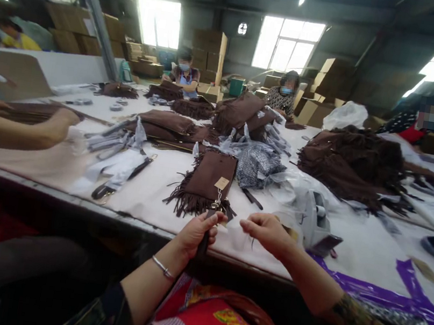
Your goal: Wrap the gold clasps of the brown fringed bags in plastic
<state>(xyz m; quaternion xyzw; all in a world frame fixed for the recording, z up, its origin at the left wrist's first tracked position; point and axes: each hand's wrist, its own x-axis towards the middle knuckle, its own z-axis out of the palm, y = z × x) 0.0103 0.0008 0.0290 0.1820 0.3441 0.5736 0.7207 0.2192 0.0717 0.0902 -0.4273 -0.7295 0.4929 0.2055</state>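
A brown fringed bag (212,175) lies on the table in front of me, its fringe spread toward the left and the near side. On it rests a small tan tag (221,183), with a pale string running down to a metal clasp. My left hand (199,231) is closed around a dark strap (203,244) just below that clasp, at the table's near edge. To the right of the bag, my right hand (271,235) is held in a pinch, apart from the left. Something thin shows under its fingertips, too small to name.
Brown fringed bags (244,113) are heaped beyond, with another pile (352,158) at right. A white tape dispenser (312,217) stands beside my right hand, near purple plastic (369,288). At left, a co-worker's arm (34,130) reaches over the table. Other people sit across.
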